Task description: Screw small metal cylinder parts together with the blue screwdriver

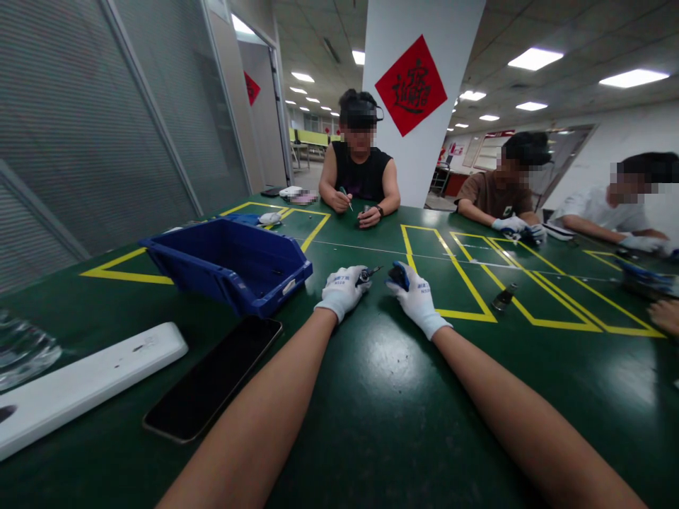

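Note:
My left hand (343, 288), in a white glove with blue print, is closed around a small dark piece with a thin metal tip (375, 271) pointing right. I cannot make out its exact kind. Across a short gap, my right hand (414, 293) wears a matching glove, its fingers curled around something black and blue (399, 276). Blue glove coating and that dark thing blend together, so its shape is unclear. Both hands are just above the green table (392, 417). Left of my left hand stands a blue plastic bin (233, 272), with a few small dark bits inside.
A black phone (215, 382), a long white case (100, 382) and clear plastic (21, 350) lie at left. A small dark cone-shaped piece (504, 297) stands at right. Yellow tape marks the table. One person (361, 170) sits opposite; others work at the right.

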Demonstrator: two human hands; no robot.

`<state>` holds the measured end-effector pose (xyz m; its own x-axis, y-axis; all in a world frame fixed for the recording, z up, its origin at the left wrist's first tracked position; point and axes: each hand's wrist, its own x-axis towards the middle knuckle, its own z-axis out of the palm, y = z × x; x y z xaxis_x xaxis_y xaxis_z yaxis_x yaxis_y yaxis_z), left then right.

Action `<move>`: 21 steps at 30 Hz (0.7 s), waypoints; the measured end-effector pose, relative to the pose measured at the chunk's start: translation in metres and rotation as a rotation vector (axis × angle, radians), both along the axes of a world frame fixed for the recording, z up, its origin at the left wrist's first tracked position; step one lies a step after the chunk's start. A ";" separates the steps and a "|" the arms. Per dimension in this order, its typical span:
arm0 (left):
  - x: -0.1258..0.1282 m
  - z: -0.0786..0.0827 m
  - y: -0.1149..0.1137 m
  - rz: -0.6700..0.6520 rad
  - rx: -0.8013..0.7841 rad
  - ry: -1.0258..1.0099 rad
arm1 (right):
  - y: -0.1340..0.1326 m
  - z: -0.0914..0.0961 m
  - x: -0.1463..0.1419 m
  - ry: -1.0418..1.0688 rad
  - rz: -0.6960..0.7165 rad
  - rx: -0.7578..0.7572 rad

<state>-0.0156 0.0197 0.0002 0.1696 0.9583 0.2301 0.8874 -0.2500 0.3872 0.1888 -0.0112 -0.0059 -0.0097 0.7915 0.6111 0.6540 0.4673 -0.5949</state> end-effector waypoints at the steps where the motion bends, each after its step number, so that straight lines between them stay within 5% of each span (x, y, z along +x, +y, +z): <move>1: 0.001 0.000 -0.001 0.001 0.004 0.017 | -0.001 0.000 -0.002 -0.007 0.022 0.001; 11: 0.004 0.004 0.004 -0.073 0.129 0.233 | -0.011 0.008 -0.010 -0.623 -0.157 -0.024; 21: 0.006 0.015 -0.004 -0.123 0.131 0.329 | -0.011 0.009 -0.014 -0.739 -0.262 -0.068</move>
